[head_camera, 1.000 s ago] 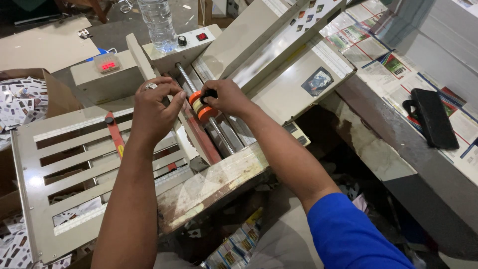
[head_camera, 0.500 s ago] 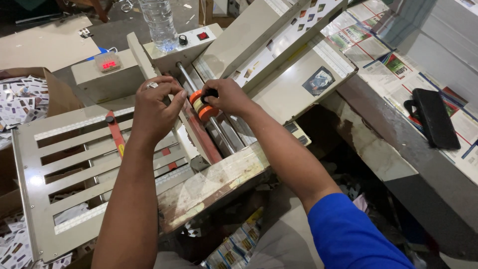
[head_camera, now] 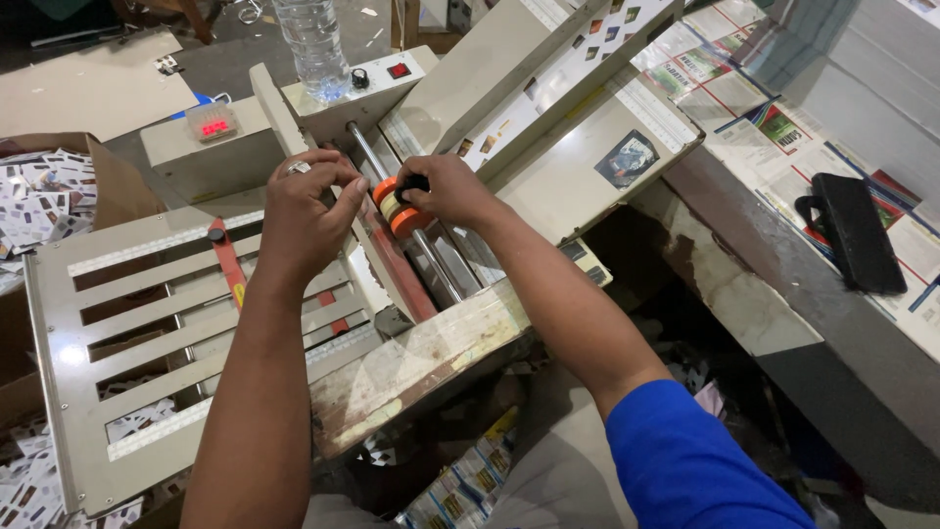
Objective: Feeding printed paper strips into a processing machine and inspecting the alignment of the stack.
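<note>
Orange roller wheel (head_camera: 400, 210) sits on a steel shaft (head_camera: 434, 263) running away from the person, across the beige machine (head_camera: 548, 167). Right hand (head_camera: 452, 189) is clamped on the wheel. Left hand (head_camera: 304, 214), fingers curled, pinches nothing visible just beside it.

A clear plastic bottle (head_camera: 313, 44) stands at the top centre of the frame, just left of a black knob (head_camera: 360, 78) and a red switch (head_camera: 399, 71). A red digit display (head_camera: 212, 125) sits at upper left. A black case (head_camera: 855, 231) lies on printed sheets (head_camera: 774, 118) at right; small cards (head_camera: 44, 196) fill a cardboard box (head_camera: 117, 181) at left.
</note>
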